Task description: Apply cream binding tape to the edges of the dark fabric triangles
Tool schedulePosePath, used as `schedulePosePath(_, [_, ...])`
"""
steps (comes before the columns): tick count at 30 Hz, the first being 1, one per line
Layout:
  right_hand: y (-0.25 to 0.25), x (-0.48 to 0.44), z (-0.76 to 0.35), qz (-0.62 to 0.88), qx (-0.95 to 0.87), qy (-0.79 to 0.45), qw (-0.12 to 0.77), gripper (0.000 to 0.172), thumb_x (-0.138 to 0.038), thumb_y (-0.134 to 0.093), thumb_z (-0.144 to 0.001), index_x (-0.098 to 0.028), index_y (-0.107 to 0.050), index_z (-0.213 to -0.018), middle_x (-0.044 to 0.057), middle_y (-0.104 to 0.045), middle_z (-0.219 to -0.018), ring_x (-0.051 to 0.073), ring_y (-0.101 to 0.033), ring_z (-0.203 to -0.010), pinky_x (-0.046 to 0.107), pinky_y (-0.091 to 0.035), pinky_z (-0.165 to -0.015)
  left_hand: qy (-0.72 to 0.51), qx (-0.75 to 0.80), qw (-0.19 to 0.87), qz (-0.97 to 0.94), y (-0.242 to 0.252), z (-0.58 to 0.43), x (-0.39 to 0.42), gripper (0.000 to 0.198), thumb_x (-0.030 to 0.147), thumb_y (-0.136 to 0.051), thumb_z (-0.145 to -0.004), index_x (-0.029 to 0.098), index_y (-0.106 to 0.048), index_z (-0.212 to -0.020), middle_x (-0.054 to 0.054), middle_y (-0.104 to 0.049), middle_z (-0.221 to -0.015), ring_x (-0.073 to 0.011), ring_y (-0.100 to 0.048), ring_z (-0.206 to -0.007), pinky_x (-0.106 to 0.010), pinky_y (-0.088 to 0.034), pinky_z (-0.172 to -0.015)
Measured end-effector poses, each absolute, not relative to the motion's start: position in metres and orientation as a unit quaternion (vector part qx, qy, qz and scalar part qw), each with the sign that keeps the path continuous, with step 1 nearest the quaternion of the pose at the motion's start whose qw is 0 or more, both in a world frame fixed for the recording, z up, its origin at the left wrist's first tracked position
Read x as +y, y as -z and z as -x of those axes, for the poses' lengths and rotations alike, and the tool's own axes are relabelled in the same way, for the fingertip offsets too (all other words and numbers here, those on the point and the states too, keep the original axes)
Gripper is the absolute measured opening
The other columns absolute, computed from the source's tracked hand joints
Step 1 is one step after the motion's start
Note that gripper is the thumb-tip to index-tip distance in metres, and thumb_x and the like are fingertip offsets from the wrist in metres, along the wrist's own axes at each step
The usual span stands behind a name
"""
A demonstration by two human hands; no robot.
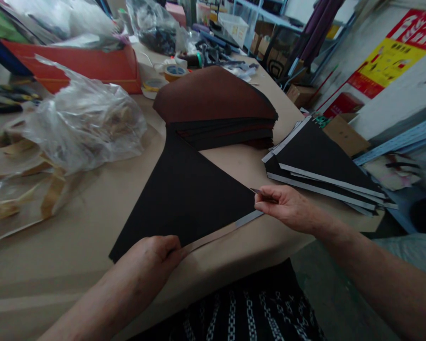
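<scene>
A black sheet cut to a tapering shape (184, 199) lies on the table in front of me. Along its near edge runs a narrow strip of tape (248, 218), pale grey towards the right and tan towards the left. My left hand (159, 253) is closed at the near edge, thumb and fingers pinching the left end of the strip. At the sheet's right corner my right hand (287, 206) is closed around a thin, dark, pointed tool (269, 197). Its tip points left over the corner; its exact kind is hidden by the fingers.
Behind the sheet lies a stack of brown-faced pieces (216, 97). Black pieces with pale taped edges (323, 156) are piled at the right. Clear plastic bags (88, 123), tape rolls (175, 72) and a red box (92, 66) stand on the paper-covered table (74, 227).
</scene>
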State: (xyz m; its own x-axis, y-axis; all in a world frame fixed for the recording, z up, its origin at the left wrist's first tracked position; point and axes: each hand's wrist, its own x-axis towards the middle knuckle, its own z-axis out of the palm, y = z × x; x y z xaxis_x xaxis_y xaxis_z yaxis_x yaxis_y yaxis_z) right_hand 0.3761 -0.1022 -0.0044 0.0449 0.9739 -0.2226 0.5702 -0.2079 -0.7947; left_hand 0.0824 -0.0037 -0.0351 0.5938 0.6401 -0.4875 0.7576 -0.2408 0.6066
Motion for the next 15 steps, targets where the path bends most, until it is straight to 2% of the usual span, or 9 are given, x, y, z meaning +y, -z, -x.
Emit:
schedulePosePath(3, [0.017, -0.093, -0.365, 0.625, -0.533, -0.478, 0.312, 0.022, -0.036, -0.056, -0.081, -0.017, -0.050, -0.071, -0.004, -0.042, -0.064, 0.009, -0.038, -0.059, 0.023, -0.032, -0.058, 0.079, 0.444, 0.405, -0.795, 0.033, -0.084, -0.004, 0.031, 0.039, -0.052, -0.073, 0.021, -0.051, -0.048, 0.002, -0.047, -0.044, -0.0107, -0.038, -0.041, -0.025, -0.019, -0.044])
schedulePosePath(7, [0.039, -0.088, -0.366, 0.622, -0.513, -0.488, 0.334, 0.026, -0.040, -0.058, -0.079, -0.017, -0.050, -0.068, -0.004, -0.039, -0.062, 0.009, -0.035, -0.058, 0.024, -0.030, -0.058, 0.085, 0.433, 0.412, -0.797, 0.027, -0.085, -0.005, 0.035, 0.044, -0.049, -0.075, 0.020, -0.050, -0.049, 0.001, -0.046, -0.044, -0.0112, -0.036, -0.042, -0.026, -0.017, -0.045])
schedulePosePath(12, [0.043, -0.085, -0.369, 0.640, -0.533, -0.480, 0.276, 0.026, -0.039, -0.056, -0.080, -0.017, -0.050, -0.067, -0.005, -0.038, -0.060, 0.008, -0.035, -0.057, 0.024, -0.029, -0.057, 0.109, 0.450, 0.425, -0.778, 0.021, -0.068, -0.003, 0.036, 0.047, -0.048, -0.074, 0.020, -0.050, -0.051, 0.001, -0.048, -0.046, -0.0116, -0.038, -0.044, -0.024, -0.021, -0.045])
schedulePosePath(15, [0.043, -0.084, -0.366, 0.657, -0.533, -0.470, 0.250, 0.021, -0.035, -0.059, -0.077, -0.017, -0.051, -0.070, -0.004, -0.044, -0.061, 0.009, -0.039, -0.057, 0.024, -0.032, -0.057, 0.135, 0.480, 0.410, -0.764, 0.017, -0.043, 0.001, 0.038, 0.053, -0.045, -0.073, 0.021, -0.051, -0.054, 0.002, -0.046, -0.049, -0.0123, -0.038, -0.046, -0.024, -0.024, -0.046])
